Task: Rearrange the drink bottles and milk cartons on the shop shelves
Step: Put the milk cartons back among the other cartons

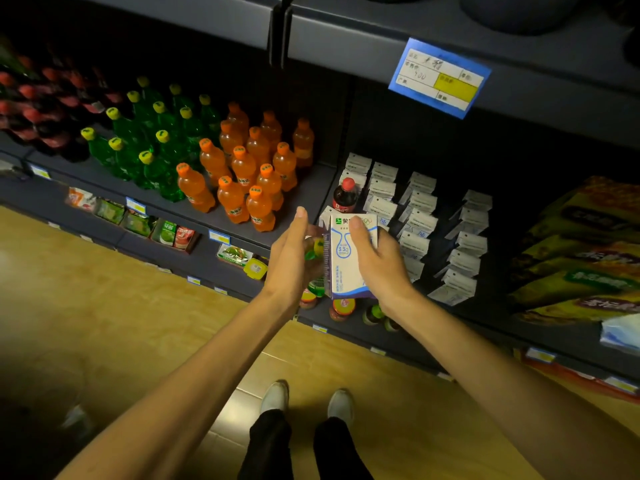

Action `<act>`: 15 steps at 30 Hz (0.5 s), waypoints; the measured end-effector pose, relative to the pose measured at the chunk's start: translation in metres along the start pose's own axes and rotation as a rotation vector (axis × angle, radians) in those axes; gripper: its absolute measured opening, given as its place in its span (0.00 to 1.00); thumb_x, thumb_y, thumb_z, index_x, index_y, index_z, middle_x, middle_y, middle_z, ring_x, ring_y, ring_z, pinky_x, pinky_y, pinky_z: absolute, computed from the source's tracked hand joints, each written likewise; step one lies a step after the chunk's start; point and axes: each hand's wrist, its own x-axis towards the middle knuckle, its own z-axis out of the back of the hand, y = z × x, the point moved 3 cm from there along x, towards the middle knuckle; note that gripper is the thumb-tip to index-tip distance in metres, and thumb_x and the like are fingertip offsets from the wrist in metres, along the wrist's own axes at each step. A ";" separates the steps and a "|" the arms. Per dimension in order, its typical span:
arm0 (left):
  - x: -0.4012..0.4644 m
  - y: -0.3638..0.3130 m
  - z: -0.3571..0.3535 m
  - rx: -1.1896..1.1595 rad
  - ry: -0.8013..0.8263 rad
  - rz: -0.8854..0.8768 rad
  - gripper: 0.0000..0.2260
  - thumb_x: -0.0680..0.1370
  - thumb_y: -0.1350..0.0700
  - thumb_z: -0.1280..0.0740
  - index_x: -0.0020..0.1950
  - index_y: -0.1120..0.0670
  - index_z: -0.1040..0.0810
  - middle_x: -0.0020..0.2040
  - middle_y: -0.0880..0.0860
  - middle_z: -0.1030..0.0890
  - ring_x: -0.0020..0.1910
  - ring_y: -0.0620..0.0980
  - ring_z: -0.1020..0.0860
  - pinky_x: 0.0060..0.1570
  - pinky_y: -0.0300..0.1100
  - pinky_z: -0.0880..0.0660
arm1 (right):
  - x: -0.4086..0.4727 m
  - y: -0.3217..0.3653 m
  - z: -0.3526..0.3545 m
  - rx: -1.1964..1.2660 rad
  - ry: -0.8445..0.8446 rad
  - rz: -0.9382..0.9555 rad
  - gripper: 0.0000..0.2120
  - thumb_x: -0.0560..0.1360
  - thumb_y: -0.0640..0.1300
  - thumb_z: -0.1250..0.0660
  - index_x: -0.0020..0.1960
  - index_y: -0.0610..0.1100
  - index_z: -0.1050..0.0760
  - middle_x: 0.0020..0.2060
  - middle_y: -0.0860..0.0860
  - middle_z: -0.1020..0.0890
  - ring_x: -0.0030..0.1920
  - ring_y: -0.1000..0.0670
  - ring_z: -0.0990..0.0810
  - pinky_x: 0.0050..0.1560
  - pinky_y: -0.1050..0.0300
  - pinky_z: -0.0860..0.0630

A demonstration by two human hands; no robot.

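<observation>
My right hand (379, 263) grips a white and blue milk carton (346, 258) in front of the middle shelf, thumb across its face. Beside it, my left hand (291, 258) holds a small green bottle with a yellow cap (317, 249), mostly hidden between palm and carton. Rows of white milk cartons (420, 202) fill the shelf section to the right. A lone cola bottle with a red cap (344, 195) stands among them at their left edge. Orange bottles (242, 171), green bottles (156, 140) and dark red-capped bottles (41, 109) stand in groups to the left.
A dark upper shelf with a blue price tag (440, 77) hangs overhead. Snack packs (138, 220) and small jars (341, 308) sit on the lower shelf. Yellow-green packages (581, 251) lie at the right. My feet stand on the wooden floor (138, 306).
</observation>
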 end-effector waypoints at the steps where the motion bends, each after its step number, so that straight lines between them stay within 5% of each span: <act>1: 0.000 0.002 0.000 -0.015 -0.021 0.005 0.24 0.80 0.36 0.42 0.50 0.57 0.22 0.49 0.55 0.15 0.53 0.55 0.16 0.52 0.53 0.20 | 0.001 -0.001 0.003 -0.001 0.003 -0.003 0.10 0.80 0.55 0.38 0.49 0.50 0.23 0.43 0.56 0.17 0.44 0.58 0.17 0.41 0.66 0.21; 4: 0.001 0.008 0.000 -0.094 -0.080 0.012 0.23 0.79 0.38 0.40 0.50 0.59 0.22 0.43 0.54 0.18 0.54 0.56 0.17 0.49 0.51 0.18 | 0.004 -0.002 0.010 0.007 0.015 -0.020 0.13 0.80 0.55 0.37 0.51 0.46 0.24 0.42 0.56 0.17 0.41 0.60 0.17 0.35 0.68 0.22; 10: 0.003 0.008 0.003 -0.182 -0.129 0.061 0.21 0.78 0.39 0.36 0.50 0.59 0.25 0.52 0.58 0.22 0.48 0.54 0.15 0.48 0.51 0.18 | 0.015 -0.001 0.017 0.075 0.031 -0.077 0.10 0.80 0.55 0.38 0.53 0.49 0.25 0.44 0.55 0.17 0.44 0.57 0.17 0.35 0.68 0.22; 15: 0.004 0.003 0.013 -0.199 -0.174 0.016 0.12 0.79 0.51 0.33 0.47 0.59 0.27 0.46 0.56 0.28 0.41 0.53 0.19 0.42 0.48 0.17 | 0.032 0.001 0.021 0.147 -0.103 -0.178 0.14 0.78 0.57 0.35 0.47 0.46 0.22 0.46 0.48 0.14 0.42 0.52 0.15 0.38 0.60 0.17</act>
